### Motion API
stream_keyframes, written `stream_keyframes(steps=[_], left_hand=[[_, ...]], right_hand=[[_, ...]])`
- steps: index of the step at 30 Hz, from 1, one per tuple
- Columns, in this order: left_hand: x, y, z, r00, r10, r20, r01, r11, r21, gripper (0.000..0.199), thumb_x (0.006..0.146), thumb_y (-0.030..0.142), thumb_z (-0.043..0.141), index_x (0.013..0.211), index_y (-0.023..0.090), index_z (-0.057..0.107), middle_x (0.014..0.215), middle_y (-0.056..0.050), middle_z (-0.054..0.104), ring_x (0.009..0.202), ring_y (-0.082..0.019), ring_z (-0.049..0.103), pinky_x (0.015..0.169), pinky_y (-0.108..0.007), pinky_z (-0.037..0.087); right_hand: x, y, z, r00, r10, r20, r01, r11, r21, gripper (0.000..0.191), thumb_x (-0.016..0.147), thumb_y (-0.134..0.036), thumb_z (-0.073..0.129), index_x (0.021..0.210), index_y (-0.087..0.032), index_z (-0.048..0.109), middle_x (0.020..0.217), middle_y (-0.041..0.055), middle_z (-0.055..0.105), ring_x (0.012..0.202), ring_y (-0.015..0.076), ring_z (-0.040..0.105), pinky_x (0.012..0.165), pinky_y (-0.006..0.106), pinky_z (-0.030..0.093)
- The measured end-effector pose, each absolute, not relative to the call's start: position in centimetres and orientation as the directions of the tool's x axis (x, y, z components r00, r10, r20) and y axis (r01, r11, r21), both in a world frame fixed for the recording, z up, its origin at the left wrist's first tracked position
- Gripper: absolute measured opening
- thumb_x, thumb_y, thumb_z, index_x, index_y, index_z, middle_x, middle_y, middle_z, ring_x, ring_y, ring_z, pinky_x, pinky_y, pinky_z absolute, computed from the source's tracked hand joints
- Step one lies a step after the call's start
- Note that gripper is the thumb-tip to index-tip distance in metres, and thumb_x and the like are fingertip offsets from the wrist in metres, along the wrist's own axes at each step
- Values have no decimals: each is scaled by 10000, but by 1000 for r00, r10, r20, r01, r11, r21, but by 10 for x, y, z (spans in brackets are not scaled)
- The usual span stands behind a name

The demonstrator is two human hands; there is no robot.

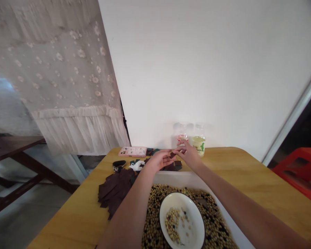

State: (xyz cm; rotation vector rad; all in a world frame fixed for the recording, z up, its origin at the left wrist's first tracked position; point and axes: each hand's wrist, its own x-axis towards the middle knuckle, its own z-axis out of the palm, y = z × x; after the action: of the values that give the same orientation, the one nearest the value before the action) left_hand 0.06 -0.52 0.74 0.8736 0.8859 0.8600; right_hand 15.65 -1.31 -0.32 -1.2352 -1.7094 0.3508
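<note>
Left hand (160, 159): beyond bowl (196, 221), fingers pinching brown piece (172, 155), apparently steadying it
Right hand (187, 154): fingers gripping it too, probably for control

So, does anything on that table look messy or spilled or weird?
Nothing looks clearly spilled or broken. The messiest bit is the heap of flat, dark brown pieces at the left of the light wooden table, overlapping unevenly. A little odd, too: a round white bowl with a dark rim sits among small tan and black balls.
</note>
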Motion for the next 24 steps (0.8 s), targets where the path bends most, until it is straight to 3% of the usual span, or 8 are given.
stream_keyframes(steps=[7,12,24], left_hand=[[1,-5,7,386,883,-265,-237,373,897,260,654,31,527,873,135,620,801,-58,679,729,-154,651,707,-248,508],[1,-5,7,362,892,-272,-258,376,890,264,659,22,504,872,135,611,724,-41,673,711,-147,650,700,-248,509],[1,-8,11,372,887,-274,-273,387,881,256,657,17,501,868,129,594,754,-52,668,714,-147,649,677,-236,509]], right_hand=[[157,-17,2,86,834,545,651,367,-664,205,706,-324,550,855,-240,437,722,-25,676,497,130,551,521,259,408],[155,-17,0,42,830,557,643,404,-650,195,723,-353,531,838,-233,428,718,-16,675,470,126,539,496,254,399],[154,-18,0,-3,843,539,540,455,-708,206,702,-367,559,788,-215,450,730,8,674,511,122,549,550,259,431]])
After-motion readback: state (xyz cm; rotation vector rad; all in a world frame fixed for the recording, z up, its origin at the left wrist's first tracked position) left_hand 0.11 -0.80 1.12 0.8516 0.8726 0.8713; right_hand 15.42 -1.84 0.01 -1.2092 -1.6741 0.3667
